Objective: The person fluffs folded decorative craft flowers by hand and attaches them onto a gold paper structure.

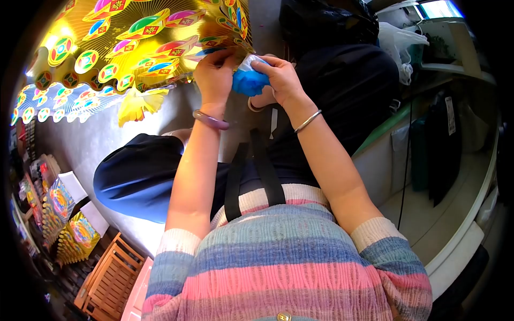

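Note:
Between my hands is a crumpled blue piece (250,81) with a whitish top, thin like paper or film. My right hand (284,80) pinches its whitish upper edge between thumb and fingers. My left hand (214,77) is closed at the corner of a large gold foil paper (136,45), against the blue piece's left side; its fingertips are partly hidden. Colourful printed ovals and round medallions cover the gold paper, which has a scalloped edge. Below it hangs a yellow pleated paper piece (140,106).
A wooden slatted folding chair (113,275) and printed gold paper goods (80,235) are at lower left. A black plastic bag (326,21) and a white plastic bag (396,45) lie at upper right. Along the right side runs a pale-framed cabinet (455,257).

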Demonstrator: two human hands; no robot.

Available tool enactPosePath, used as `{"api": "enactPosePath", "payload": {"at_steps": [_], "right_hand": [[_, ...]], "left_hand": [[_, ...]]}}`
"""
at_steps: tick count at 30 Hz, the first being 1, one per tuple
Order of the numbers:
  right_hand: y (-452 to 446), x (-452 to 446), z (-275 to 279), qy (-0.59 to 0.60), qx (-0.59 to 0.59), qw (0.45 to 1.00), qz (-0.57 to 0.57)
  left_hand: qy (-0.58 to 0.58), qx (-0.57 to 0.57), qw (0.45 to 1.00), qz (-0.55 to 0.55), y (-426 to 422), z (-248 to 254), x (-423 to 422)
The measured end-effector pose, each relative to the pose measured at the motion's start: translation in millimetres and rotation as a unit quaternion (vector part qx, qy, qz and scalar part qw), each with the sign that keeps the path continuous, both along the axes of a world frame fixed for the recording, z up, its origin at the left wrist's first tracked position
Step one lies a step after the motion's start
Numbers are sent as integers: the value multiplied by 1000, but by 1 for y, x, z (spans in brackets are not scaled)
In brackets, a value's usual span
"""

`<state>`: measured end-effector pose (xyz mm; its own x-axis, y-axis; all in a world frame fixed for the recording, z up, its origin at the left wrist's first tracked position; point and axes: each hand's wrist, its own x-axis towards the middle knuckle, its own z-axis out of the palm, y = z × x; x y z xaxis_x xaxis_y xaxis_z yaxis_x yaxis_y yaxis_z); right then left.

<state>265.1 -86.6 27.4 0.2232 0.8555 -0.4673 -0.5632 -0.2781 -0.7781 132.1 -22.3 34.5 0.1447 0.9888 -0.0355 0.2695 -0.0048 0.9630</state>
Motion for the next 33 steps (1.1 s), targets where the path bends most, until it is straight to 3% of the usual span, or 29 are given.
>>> {"api": "enactPosePath", "payload": {"at_steps": [3, 7, 11, 17, 20, 25, 28, 33], "right_hand": [[-1, 0, 6, -41, -4, 999, 16], [0, -11, 5, -138, 6, 990, 12], [-6, -16, 4, -118, 79, 990, 22], [-9, -11, 3, -53, 41, 998, -11], [-4, -14, -14, -115, 3, 993, -16], [-1, -15, -11, 99, -6, 992, -83], [1, -14, -7, 124, -21, 988, -88], [4, -13, -12, 118, -53, 988, -86]], "left_hand": [[97, -28, 993, -65, 11, 10, -2], [223, 15, 967, -124, 14, 38, 11], [307, 42, 939, -153, 11, 45, 17], [280, 77, 942, -170, 24, 26, 14], [241, 23, 955, -174, 28, 20, 14], [-3, -141, 980, -143, 27, 16, 14], [-49, -190, 971, -138, 30, 13, 11], [-20, -203, 971, -124, 27, 13, 8]]}}
